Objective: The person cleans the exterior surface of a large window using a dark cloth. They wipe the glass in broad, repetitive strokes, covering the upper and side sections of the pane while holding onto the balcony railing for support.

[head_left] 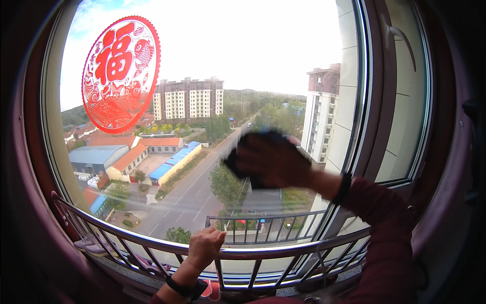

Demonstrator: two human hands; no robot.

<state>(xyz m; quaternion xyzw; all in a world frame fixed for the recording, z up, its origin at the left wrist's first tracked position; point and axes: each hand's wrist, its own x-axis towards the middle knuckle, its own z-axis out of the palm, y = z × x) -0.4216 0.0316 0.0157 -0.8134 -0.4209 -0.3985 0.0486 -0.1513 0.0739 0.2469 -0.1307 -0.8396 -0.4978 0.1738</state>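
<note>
Head view: the blurred, open right hand (276,161) is half-hiding dark cloth (259,181) before the window (380,101); the left hand (205,247) is resting curled at the rail (283,252), grip unclear.

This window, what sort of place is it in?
Probably an upper-floor home: the window has a metal railing along it, shoes behind the railing, and a road well below.

Cloth (264,183) before window (253,50), railing (273,253) below
</note>
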